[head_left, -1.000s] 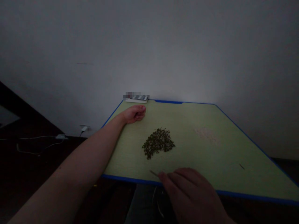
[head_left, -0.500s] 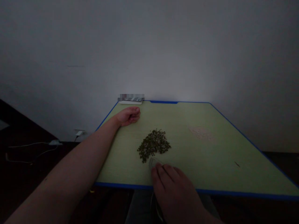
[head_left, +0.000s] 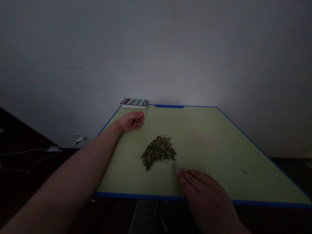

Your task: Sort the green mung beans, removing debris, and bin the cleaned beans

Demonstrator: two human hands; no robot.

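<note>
A loose heap of small dark green-brown grains (head_left: 158,151), like beans, lies spread on the pale green table (head_left: 195,182). My right hand (head_left: 206,191) is at the heap's lower right, fingers together over a pale, see-through piece with a rounded, ribbed edge (head_left: 176,167). That piece is pressed to the tabletop near the grains; most of it is hidden under my fingers, so its kind is unclear. My left hand (head_left: 132,121) rests on the table beyond the heap at the left, curled into a loose fist with nothing visible in it.
A phone (head_left: 135,102) lies on a white box at the far left corner, by the wall. A patch of pale small pieces (head_left: 208,139) is spread at the right, with a thin brown sliver (head_left: 244,171) nearer me. Blue edging (head_left: 136,196) borders the table.
My right hand has moved right with the pale piece, from below the heap to its lower right corner. My left hand stays put. The view has shifted slightly.
</note>
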